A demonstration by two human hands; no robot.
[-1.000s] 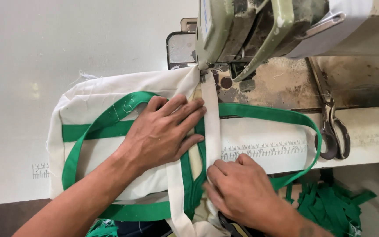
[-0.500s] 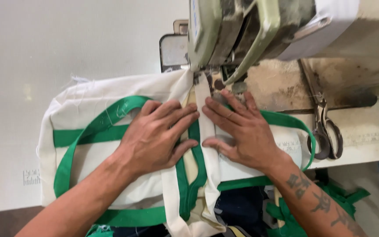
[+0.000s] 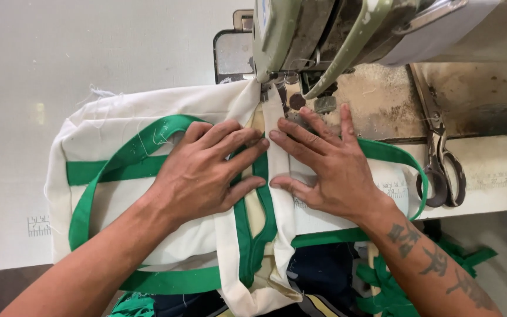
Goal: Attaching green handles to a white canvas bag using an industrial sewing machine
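Note:
A cream cloth bag [image 3: 118, 141] with green straps [image 3: 107, 170] lies on the white table under the sewing machine head [image 3: 324, 35]. My left hand [image 3: 206, 170] lies flat on the bag, fingers spread, left of a cream seam strip [image 3: 277, 158]. Flat on the cloth to the right of that strip rests my right hand [image 3: 324, 164], its fingertips near the presser foot [image 3: 271, 88]. Both hands press the fabric down; neither grips anything.
Scissors [image 3: 441, 170] lie on the worn machine bed to the right. Several green strap pieces [image 3: 394, 282] hang below the table's front edge. A printed ruler mark [image 3: 39, 226] is on the white table [image 3: 30, 88] at left.
My right hand rose from the bag's lower edge to lie flat beside the seam, near the needle. The bag slid slightly toward the machine. My left hand stayed put.

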